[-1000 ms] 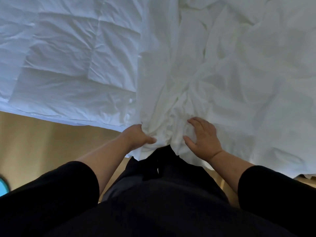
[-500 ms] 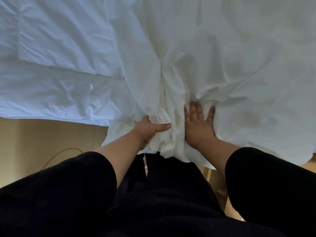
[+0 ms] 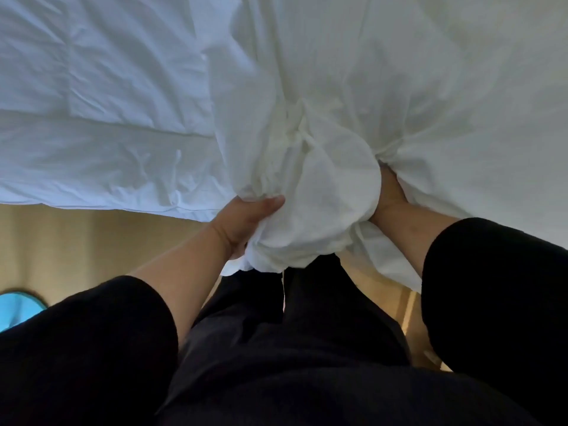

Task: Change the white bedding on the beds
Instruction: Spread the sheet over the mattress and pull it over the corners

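Note:
A loose white sheet (image 3: 399, 87) covers the right part of the bed, bunched into a thick wad (image 3: 319, 192) at the near edge. My left hand (image 3: 246, 219) grips the wad from the left, thumb on top. My right hand (image 3: 390, 195) is tucked into the folds on the wad's right side; its fingers are hidden by cloth. A quilted white duvet (image 3: 101, 112) lies flat on the left part of the bed.
Tan floor (image 3: 76, 241) runs along the bed's near edge on the left. A blue round object (image 3: 18, 309) shows at the far left edge. My dark trousers and black sleeves fill the lower view.
The sheet has been gathered into a bigger wad between my hands. My right hand went from lying flat on top to being buried in the folds. The view has shifted.

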The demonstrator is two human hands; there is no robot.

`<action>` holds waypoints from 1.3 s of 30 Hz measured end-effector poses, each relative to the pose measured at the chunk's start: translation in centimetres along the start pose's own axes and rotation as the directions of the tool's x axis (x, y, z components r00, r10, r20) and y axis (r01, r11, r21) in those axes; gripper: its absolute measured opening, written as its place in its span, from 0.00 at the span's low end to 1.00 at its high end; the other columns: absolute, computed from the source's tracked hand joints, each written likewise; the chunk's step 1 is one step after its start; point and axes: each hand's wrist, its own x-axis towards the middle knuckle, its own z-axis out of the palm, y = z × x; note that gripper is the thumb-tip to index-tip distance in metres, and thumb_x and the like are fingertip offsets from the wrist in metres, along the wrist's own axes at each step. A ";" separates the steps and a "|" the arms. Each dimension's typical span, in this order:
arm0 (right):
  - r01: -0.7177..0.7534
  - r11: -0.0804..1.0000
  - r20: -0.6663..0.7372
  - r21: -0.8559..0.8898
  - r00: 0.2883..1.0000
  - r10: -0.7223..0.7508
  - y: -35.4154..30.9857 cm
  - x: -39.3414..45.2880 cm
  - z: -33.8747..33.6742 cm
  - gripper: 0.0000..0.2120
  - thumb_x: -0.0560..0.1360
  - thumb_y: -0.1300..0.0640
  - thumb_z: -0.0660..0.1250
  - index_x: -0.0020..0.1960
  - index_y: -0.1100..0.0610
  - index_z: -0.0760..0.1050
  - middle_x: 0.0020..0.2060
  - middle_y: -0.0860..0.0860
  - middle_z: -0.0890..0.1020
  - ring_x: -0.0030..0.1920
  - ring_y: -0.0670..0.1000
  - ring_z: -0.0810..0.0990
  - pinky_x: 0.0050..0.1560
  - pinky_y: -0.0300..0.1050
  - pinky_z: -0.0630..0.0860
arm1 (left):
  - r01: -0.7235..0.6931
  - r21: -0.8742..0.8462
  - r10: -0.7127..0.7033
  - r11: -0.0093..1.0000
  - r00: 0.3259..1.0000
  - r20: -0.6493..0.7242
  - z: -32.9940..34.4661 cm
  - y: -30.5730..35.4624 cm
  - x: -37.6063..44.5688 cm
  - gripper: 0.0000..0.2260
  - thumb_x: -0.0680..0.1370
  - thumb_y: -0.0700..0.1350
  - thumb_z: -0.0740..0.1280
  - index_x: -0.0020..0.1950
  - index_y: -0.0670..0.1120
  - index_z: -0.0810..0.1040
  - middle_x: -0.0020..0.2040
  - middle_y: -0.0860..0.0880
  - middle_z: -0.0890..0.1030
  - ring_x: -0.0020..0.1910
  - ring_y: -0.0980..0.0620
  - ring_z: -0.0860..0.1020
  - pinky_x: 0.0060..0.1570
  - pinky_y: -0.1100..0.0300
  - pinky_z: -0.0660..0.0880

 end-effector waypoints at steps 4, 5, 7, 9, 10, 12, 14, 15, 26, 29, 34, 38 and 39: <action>0.045 0.974 -0.005 -0.222 0.999 -0.047 -2.3 -3.3 -6.5 0.13 0.77 0.55 0.62 0.58 0.60 0.77 0.53 0.60 0.83 0.54 0.64 0.81 0.53 0.54 0.76 | 0.007 0.789 0.012 0.614 1.000 -0.019 -1.6 4.2 -4.5 0.16 0.65 0.54 0.79 0.47 0.51 0.80 0.38 0.58 0.84 0.41 0.55 0.81 0.42 0.60 0.78; 0.069 0.979 -0.056 -0.191 0.995 -0.081 -3.4 -4.4 -8.4 0.14 0.76 0.54 0.61 0.58 0.59 0.76 0.52 0.60 0.83 0.52 0.65 0.81 0.50 0.54 0.76 | 0.058 0.842 0.026 0.537 0.996 -0.085 -2.2 4.9 -5.4 0.17 0.64 0.55 0.78 0.45 0.49 0.80 0.37 0.56 0.82 0.39 0.54 0.79 0.40 0.59 0.76; 0.114 0.979 -0.124 -0.171 0.983 -0.136 -5.9 -6.4 -12.2 0.15 0.75 0.53 0.60 0.58 0.58 0.74 0.49 0.59 0.83 0.48 0.65 0.81 0.45 0.53 0.74 | 0.137 0.844 0.112 0.518 0.968 -0.226 -3.0 6.0 -7.5 0.18 0.64 0.56 0.75 0.40 0.42 0.78 0.34 0.48 0.78 0.36 0.48 0.76 0.37 0.57 0.69; 0.176 0.966 -0.151 -0.191 0.967 -0.206 -8.6 -8.0 -16.0 0.17 0.73 0.53 0.61 0.59 0.58 0.75 0.47 0.59 0.83 0.47 0.65 0.81 0.44 0.52 0.73 | 0.115 0.791 0.236 0.601 0.920 -0.313 -3.5 7.1 -9.6 0.19 0.68 0.55 0.74 0.43 0.39 0.80 0.38 0.42 0.82 0.40 0.42 0.80 0.38 0.55 0.70; 0.218 0.952 -0.175 -0.214 0.950 -0.257 -10.2 -8.9 -18.0 0.20 0.71 0.51 0.60 0.59 0.57 0.75 0.46 0.59 0.84 0.46 0.65 0.81 0.44 0.51 0.73 | 0.070 0.760 0.297 0.647 0.894 -0.335 -3.5 7.9 -10.9 0.18 0.70 0.54 0.74 0.45 0.39 0.82 0.40 0.41 0.83 0.43 0.41 0.81 0.39 0.55 0.71; 0.276 0.904 -0.184 -0.326 0.920 -0.347 -12.8 -10.4 -22.4 0.19 0.70 0.50 0.61 0.59 0.56 0.75 0.45 0.59 0.84 0.46 0.64 0.81 0.43 0.51 0.73 | -0.021 0.721 0.406 0.693 0.838 -0.366 -3.5 10.1 -13.9 0.14 0.73 0.53 0.74 0.44 0.41 0.82 0.38 0.44 0.82 0.40 0.43 0.79 0.39 0.56 0.71; 0.282 0.858 -0.213 -0.430 0.891 -0.400 -14.7 -11.5 -27.4 0.17 0.71 0.52 0.65 0.59 0.55 0.76 0.47 0.59 0.84 0.48 0.65 0.82 0.46 0.52 0.74 | -0.106 0.701 0.501 0.705 0.774 -0.387 -4.5 12.4 -16.8 0.13 0.75 0.51 0.74 0.36 0.43 0.80 0.31 0.51 0.78 0.35 0.49 0.75 0.35 0.57 0.68; 0.270 0.849 -0.257 -0.453 0.873 -0.415 -15.2 -12.1 -30.1 0.19 0.70 0.51 0.65 0.60 0.55 0.76 0.48 0.60 0.84 0.48 0.65 0.82 0.47 0.53 0.74 | -0.138 0.693 0.541 0.707 0.736 -0.406 -5.4 13.4 -18.1 0.14 0.76 0.51 0.73 0.34 0.45 0.78 0.29 0.53 0.77 0.34 0.50 0.74 0.34 0.57 0.68; 0.022 0.937 -0.632 -0.349 0.732 -0.253 -19.4 -16.5 -40.9 0.26 0.68 0.48 0.50 0.51 0.60 0.81 0.51 0.62 0.83 0.53 0.65 0.79 0.51 0.53 0.70 | 0.054 0.807 0.585 0.589 0.660 -0.471 -18.7 14.3 -19.7 0.17 0.78 0.49 0.68 0.63 0.43 0.79 0.62 0.42 0.81 0.59 0.40 0.78 0.55 0.53 0.71; 0.034 0.940 -0.623 -0.338 0.740 -0.251 -22.3 -16.4 -39.0 0.22 0.68 0.51 0.53 0.47 0.60 0.81 0.49 0.61 0.84 0.53 0.63 0.79 0.50 0.49 0.67 | 0.037 0.808 0.596 0.588 0.655 -0.464 -20.6 14.2 -18.1 0.20 0.77 0.47 0.67 0.67 0.42 0.72 0.65 0.39 0.76 0.61 0.38 0.76 0.57 0.50 0.73; -0.011 0.970 -0.578 -0.243 0.804 -0.136 -27.2 -16.1 -36.5 0.06 0.76 0.61 0.65 0.44 0.55 0.80 0.48 0.57 0.84 0.55 0.60 0.79 0.53 0.45 0.67 | -0.255 0.943 0.845 0.216 0.532 -0.050 -18.4 13.9 -17.9 0.38 0.75 0.40 0.66 0.80 0.57 0.52 0.77 0.48 0.57 0.68 0.43 0.70 0.58 0.48 0.76; -0.048 0.979 -0.586 -0.200 0.807 -0.080 -30.8 -16.4 -36.5 0.09 0.75 0.66 0.64 0.45 0.59 0.82 0.44 0.53 0.81 0.50 0.56 0.76 0.51 0.43 0.66 | -0.161 0.969 0.713 -0.186 0.657 0.246 -14.2 14.9 -16.7 0.40 0.76 0.56 0.63 0.79 0.66 0.39 0.81 0.53 0.40 0.73 0.44 0.60 0.60 0.52 0.74; -0.057 0.979 -0.584 -0.194 0.809 -0.068 -31.7 -16.6 -36.6 0.09 0.75 0.66 0.64 0.45 0.59 0.83 0.43 0.52 0.81 0.49 0.55 0.76 0.50 0.43 0.66 | -0.117 0.975 0.688 -0.189 0.692 0.217 -13.5 15.2 -16.1 0.44 0.74 0.63 0.65 0.79 0.63 0.37 0.81 0.52 0.38 0.73 0.43 0.60 0.62 0.50 0.73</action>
